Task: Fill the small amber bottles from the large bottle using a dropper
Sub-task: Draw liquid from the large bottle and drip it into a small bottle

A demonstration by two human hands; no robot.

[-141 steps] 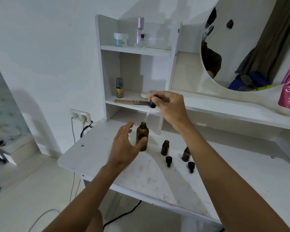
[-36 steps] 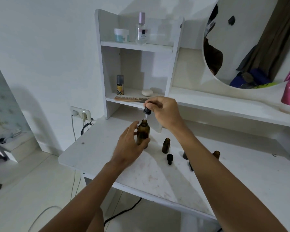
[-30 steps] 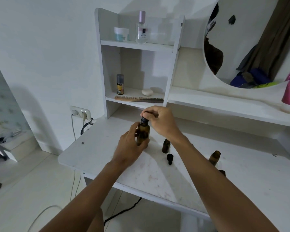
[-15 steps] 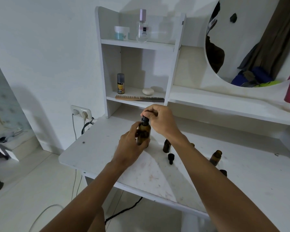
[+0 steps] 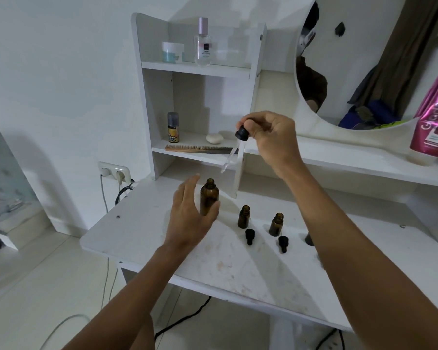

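Observation:
The large amber bottle [image 5: 209, 199] stands uncapped on the white table [image 5: 225, 261]. My left hand [image 5: 190, 215] cups its lower part, thumb against its right side and fingers spread to its left. My right hand [image 5: 271, 137] holds the dropper [image 5: 234, 150] by its black cap, above and right of the bottle, glass tube slanting down-left. Two small amber bottles [image 5: 244, 216] [image 5: 276, 224] stand open to the right, each with a black dropper cap [image 5: 249, 236] [image 5: 283, 243] lying in front. A dark object [image 5: 309, 239] peeks out beside my right forearm.
A white shelf unit [image 5: 200, 69] behind holds a comb [image 5: 200, 149], a soap bar, a small spray can [image 5: 173, 127], a jar and a clear bottle. A round mirror [image 5: 359, 59] and pink pouch [image 5: 434, 117] sit at right. A wall socket [image 5: 114, 171] with cables lies left.
My right hand has lifted the dropper out of the large bottle, up and to the right. My left hand's fingers have loosened around the bottle.

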